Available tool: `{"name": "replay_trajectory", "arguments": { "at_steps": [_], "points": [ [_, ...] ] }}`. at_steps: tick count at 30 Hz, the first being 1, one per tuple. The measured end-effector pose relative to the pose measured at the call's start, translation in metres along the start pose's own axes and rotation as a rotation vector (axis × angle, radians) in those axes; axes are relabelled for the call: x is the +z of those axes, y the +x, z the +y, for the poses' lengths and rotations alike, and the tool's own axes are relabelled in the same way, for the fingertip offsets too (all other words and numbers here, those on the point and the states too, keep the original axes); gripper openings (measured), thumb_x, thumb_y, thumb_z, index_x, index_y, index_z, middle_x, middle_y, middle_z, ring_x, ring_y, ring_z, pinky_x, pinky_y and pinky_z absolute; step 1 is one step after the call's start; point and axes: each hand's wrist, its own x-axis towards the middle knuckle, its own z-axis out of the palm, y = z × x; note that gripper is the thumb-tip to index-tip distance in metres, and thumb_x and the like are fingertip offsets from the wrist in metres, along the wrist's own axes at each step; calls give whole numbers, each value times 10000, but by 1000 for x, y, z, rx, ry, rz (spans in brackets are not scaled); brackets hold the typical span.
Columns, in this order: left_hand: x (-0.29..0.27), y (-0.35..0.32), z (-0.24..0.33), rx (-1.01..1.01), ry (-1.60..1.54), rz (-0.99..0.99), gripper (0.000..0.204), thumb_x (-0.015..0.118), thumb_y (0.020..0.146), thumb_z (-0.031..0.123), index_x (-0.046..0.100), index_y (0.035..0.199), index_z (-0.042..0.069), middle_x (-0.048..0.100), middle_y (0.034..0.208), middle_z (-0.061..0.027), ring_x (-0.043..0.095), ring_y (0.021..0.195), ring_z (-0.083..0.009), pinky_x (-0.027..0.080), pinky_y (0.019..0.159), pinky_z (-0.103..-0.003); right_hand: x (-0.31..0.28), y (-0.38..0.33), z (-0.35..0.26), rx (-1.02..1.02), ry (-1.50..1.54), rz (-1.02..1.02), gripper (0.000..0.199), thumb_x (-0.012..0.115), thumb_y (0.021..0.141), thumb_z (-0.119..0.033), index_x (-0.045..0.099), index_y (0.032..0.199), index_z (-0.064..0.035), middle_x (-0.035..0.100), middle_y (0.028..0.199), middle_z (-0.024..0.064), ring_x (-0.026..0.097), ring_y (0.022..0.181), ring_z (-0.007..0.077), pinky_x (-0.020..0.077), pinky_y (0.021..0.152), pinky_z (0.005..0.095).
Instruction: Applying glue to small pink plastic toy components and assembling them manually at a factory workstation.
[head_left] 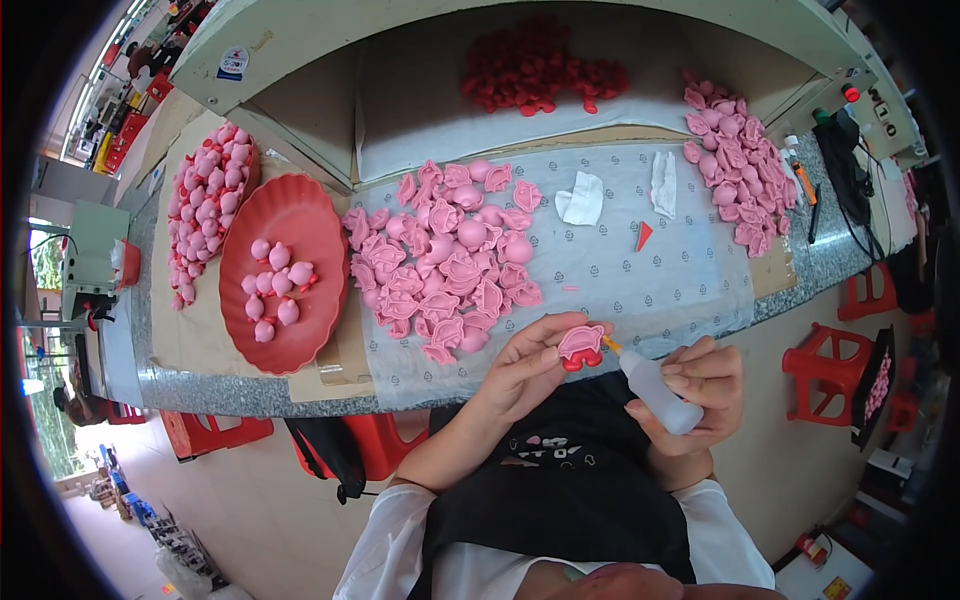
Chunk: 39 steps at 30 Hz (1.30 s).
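Observation:
Between the thumb and fingers of my left hand (525, 368) is a small pink piece with a ruffled edge (580, 342), joined to a glossy red lobed part (582, 361). My right hand (705, 390) is wrapped round a translucent white squeeze bottle (657, 392), tilted so that its thin yellow nozzle (612, 345) meets the right edge of the pink piece. Whether any liquid comes out is too small to tell. Both hands are just in front of the table's near edge. Left of them on the tabletop spreads a heap of pink ruffled and rounded pieces (440, 265).
A red scalloped tray (240, 325) holds several pink-and-red pieces, beside another pile (210, 200). Red parts (540, 65) lie under the cabinet, more pink pieces (735, 165) at right. White tissues (580, 200) and a red scrap (643, 236) rest on the patterned sheet. Red stools (835, 365) stand behind.

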Motion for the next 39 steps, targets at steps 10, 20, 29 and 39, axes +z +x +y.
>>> {"name": "replay_trajectory", "arguments": {
  "at_steps": [10,20,29,39],
  "points": [
    [-2,0,-1,20,39,1,393,508,770,127,407,1144,63,411,1159,-186,341,1132,-258,209,953,-377,6,-3,2,120,24,144,339,709,583,-143,454,786,-50,403,717,58,406,562,126,361,519,227],
    [-1,1,-1,29,28,13,402,519,767,139,405,1146,68,411,1168,-163,319,1151,-245,202,958,-369,4,-5,6,71,60,165,345,714,572,-138,459,786,-47,409,722,57,407,556,124,363,528,227],
    [-2,0,-2,54,32,13,393,510,775,129,401,1149,74,401,1178,-156,318,1151,-240,212,953,-391,3,-6,3,61,20,118,364,719,568,-132,453,805,-56,411,735,54,413,576,123,370,536,227],
    [-4,-1,-3,74,50,26,400,517,769,119,399,1149,75,380,1192,-168,351,1121,-258,210,955,-398,6,-4,2,50,8,82,356,722,567,-111,469,814,-62,414,745,53,418,570,128,375,523,231]
  ]
}}
